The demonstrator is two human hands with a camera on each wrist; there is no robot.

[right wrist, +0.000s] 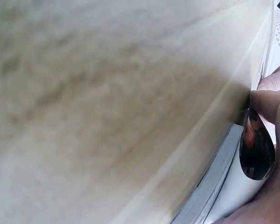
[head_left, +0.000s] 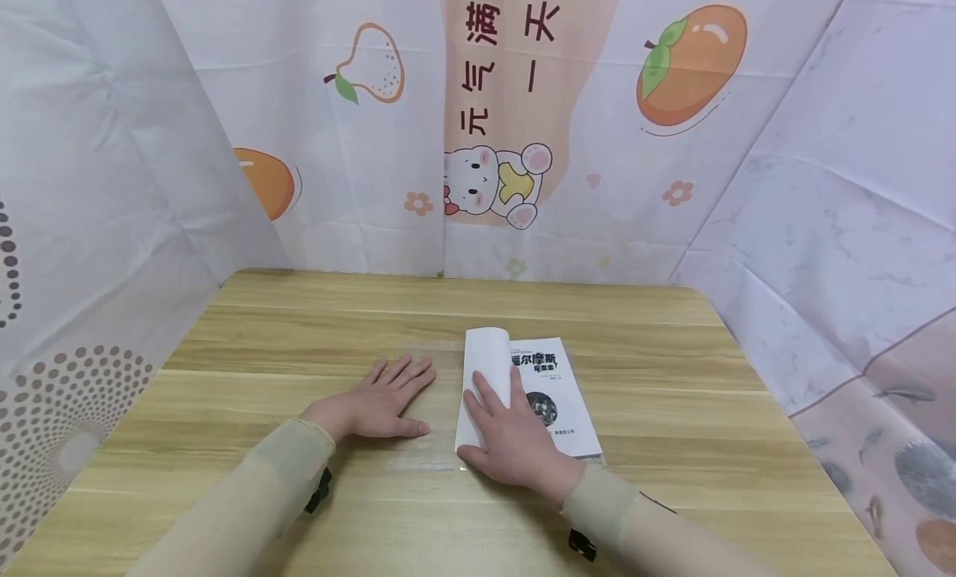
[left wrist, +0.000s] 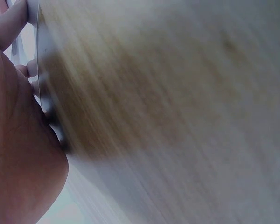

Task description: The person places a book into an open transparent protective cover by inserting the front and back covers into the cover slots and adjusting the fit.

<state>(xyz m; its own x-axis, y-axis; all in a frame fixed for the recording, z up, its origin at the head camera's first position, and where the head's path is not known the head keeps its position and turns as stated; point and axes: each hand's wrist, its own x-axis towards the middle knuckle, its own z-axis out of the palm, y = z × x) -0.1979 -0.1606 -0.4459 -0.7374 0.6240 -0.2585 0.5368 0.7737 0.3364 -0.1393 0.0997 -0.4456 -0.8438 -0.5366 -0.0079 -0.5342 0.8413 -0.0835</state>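
Note:
A book [head_left: 571,390] with black Chinese lettering on its white title page lies on the table. Its cover [head_left: 489,349] is folded over to the left, white inside showing. On that cover rests my right hand [head_left: 515,440], fingers extended and spread. In the right wrist view the cover [right wrist: 257,149] bends in a loop with a dark glossy side, beside the book's page edges [right wrist: 214,177]. Left of the book lies a clear plastic sheet [head_left: 421,454]. My left hand [head_left: 384,403] is spread with straight fingers on or just over it; exact contact is hard to tell.
The wood-grain table [head_left: 314,311] stretches out around the book. Behind it hangs a printed curtain [head_left: 299,87], and more cloth [head_left: 844,187] closes off the sides. A black strap piece [head_left: 319,491] sits under the left wrist, another [head_left: 581,545] under the right.

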